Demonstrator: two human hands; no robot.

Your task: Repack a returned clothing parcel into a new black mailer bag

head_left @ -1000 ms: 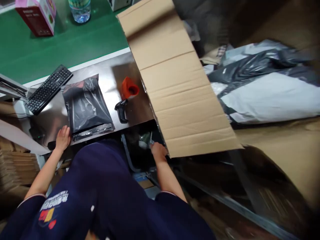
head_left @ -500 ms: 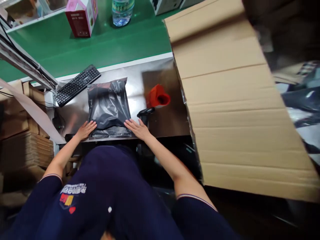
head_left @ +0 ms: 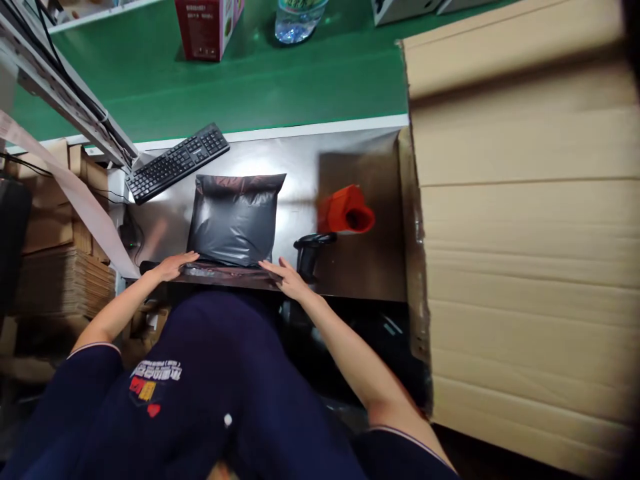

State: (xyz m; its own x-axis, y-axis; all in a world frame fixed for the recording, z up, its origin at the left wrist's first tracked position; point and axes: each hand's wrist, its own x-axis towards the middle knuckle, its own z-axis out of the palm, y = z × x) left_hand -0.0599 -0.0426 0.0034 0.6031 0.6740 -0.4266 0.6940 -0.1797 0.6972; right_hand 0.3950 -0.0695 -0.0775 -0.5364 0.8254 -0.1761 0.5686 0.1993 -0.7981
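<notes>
A black plastic mailing bag (head_left: 235, 223) lies on the metal tabletop, bulging in the middle, with a flat clear-looking strip along its near edge. My left hand (head_left: 175, 265) rests at the bag's near left corner, fingers stretched out. At the near right corner, my right hand (head_left: 289, 279) touches the bag with its fingers extended and the thumb side up. Neither hand is wrapped around anything. Just right of my right hand stands a black barcode scanner (head_left: 309, 257). Beyond it lies a hollow orange-red object (head_left: 350, 210), whose kind I cannot make out.
A black keyboard (head_left: 180, 160) sits at the back left. On the green surface (head_left: 300, 93) behind are a maroon box (head_left: 203, 30) and a water bottle (head_left: 299, 23). A large cardboard sheet (head_left: 515, 247) flanks the right side; stacked cardboard (head_left: 70, 287) stands at left.
The view has shifted, so the table things appear further right. The bag's surface looks smoother and its far edge straighter. Both hands stay at its near corners.
</notes>
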